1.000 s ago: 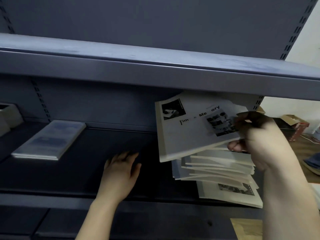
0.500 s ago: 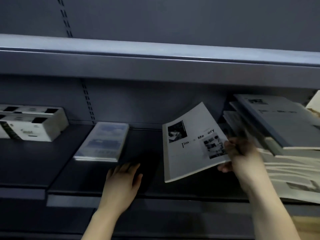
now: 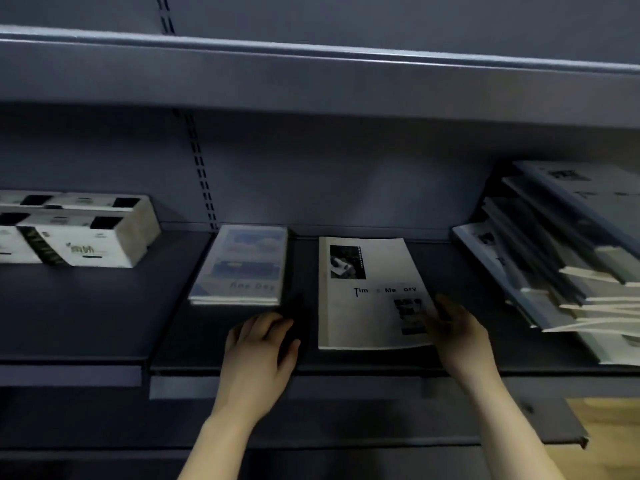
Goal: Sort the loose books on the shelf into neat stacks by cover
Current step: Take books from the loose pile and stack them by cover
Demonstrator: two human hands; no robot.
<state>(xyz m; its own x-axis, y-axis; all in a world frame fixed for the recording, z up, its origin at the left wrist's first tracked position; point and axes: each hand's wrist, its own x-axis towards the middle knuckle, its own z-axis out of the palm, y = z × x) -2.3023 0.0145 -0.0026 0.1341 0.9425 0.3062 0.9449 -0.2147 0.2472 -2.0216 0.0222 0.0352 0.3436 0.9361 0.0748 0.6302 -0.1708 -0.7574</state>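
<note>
A white book titled "Time Memory" lies flat on the dark shelf, near the middle. My right hand touches its lower right edge, with the fingers lying over the cover; the hand is blurred. To its left sits a small neat stack of blue "One Day" books. My left hand rests palm down on the shelf's front between the two, holding nothing. At the far right, a slanting, messy pile of loose books leans against the back.
Two white cartons stand at the left of the shelf. The upper shelf overhangs close above. A lower shelf lip and a strip of wooden floor show at the bottom right.
My right hand carried the white book left from the loose pile and laid it flat beside the blue stack. The view swung left. My left hand stayed on the shelf.
</note>
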